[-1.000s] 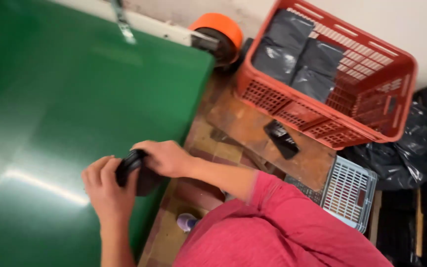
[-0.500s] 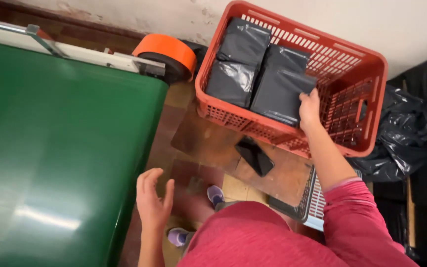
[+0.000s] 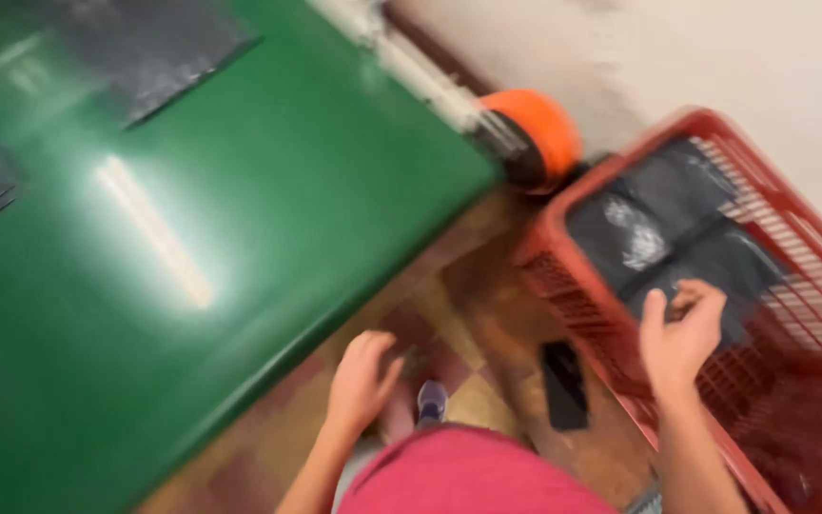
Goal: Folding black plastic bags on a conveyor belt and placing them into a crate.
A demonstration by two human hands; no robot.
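Head view, blurred: the right hand (image 3: 679, 333) hangs over the red plastic crate (image 3: 815, 247), fingers loosely curled just above the black wrapped packs (image 3: 658, 228) stacked inside; whether it grips one I cannot tell. The left hand (image 3: 362, 376) hangs empty, fingers relaxed, beside the green table (image 3: 192, 286).

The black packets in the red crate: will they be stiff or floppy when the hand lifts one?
Probably floppy: the black packets show crinkled, shiny film. Likely slippery too. They lie flat in the red crate, so rolling seems unlikely.
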